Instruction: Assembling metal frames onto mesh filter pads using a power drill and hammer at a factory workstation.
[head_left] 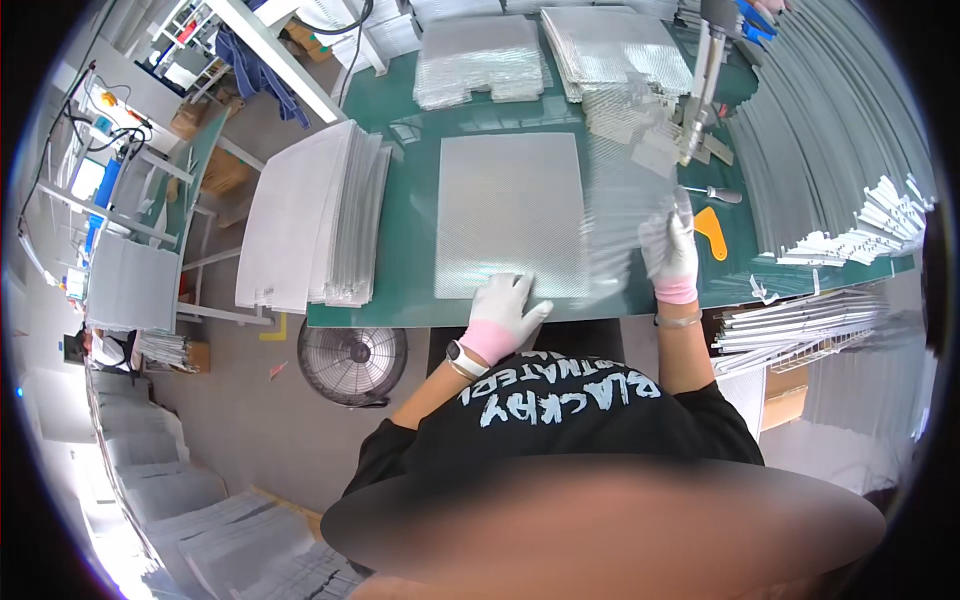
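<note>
The left hand (507, 305) lay palm down over the near edge of a grey sheet (510, 215), its fingers moderately spread; it pressed there, and I saw nothing gripped in it. The right hand (672, 245) was raised beside a clear film (620, 235), with its fingers long and close together. This part was blurred, so I could not tell whether they pinched the film or only stood near it. Both hands were gloved in white, pink at the wrist.

The sheet rested flat on the green table (408, 250), near its front edge, and the film was along the right side of the sheet. In my judgement, the left hand needed a light and even pressure, so that the sheet would not slide, and the film asked for slow handling by its edge, since it seemed easy to crease.

The sheet was rectangular, with fine texture; the film looked thin, shiny and wavy. To the right of the hand lay a flat yellow scraper (711, 233) and, a little farther, a slim screwdriver (720, 194). At the far side, two stacks of glossy panels, the left one (478, 60) and the right one (615, 45), had uneven front edges.
</note>
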